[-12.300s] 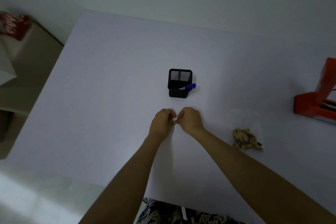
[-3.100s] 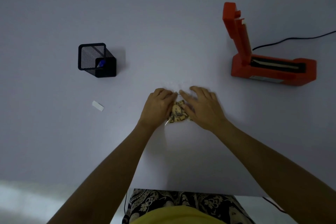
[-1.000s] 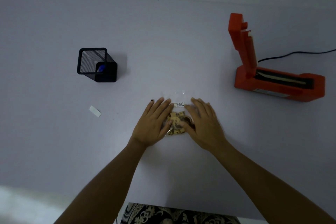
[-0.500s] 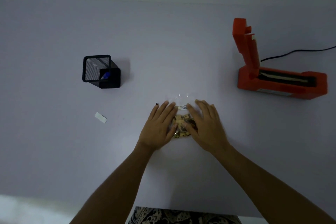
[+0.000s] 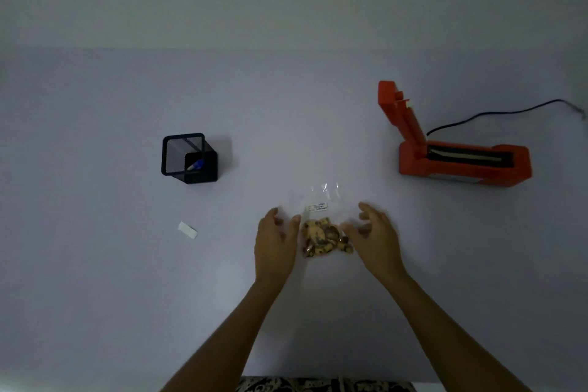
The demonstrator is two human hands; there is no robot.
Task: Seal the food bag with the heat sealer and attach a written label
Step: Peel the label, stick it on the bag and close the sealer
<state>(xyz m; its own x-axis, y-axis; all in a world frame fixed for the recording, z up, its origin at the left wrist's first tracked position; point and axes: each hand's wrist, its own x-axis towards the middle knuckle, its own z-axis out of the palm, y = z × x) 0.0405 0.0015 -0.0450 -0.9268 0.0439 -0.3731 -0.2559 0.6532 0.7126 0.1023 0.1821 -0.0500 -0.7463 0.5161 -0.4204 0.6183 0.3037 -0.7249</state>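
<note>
A clear food bag (image 5: 323, 232) with brown and yellow snack pieces lies flat on the white table (image 5: 95, 264), a small printed label (image 5: 317, 207) on its upper part. My left hand (image 5: 276, 243) hovers just left of the bag, fingers apart and holding nothing. On the bag's right side my right hand (image 5: 374, 237) is raised the same way, fingers spread. The orange heat sealer (image 5: 461, 159) stands at the right with its arm lifted. A small white paper strip (image 5: 187, 230) lies to the left.
A black mesh pen holder (image 5: 189, 157) with a blue pen stands at the left of the bag. The sealer's black cable (image 5: 496, 111) runs off toward the back right. The table's near edge is just below my forearms.
Both hands were pressing flat on the bag; they have now lifted off and moved apart to its sides, uncovering the food and label.
</note>
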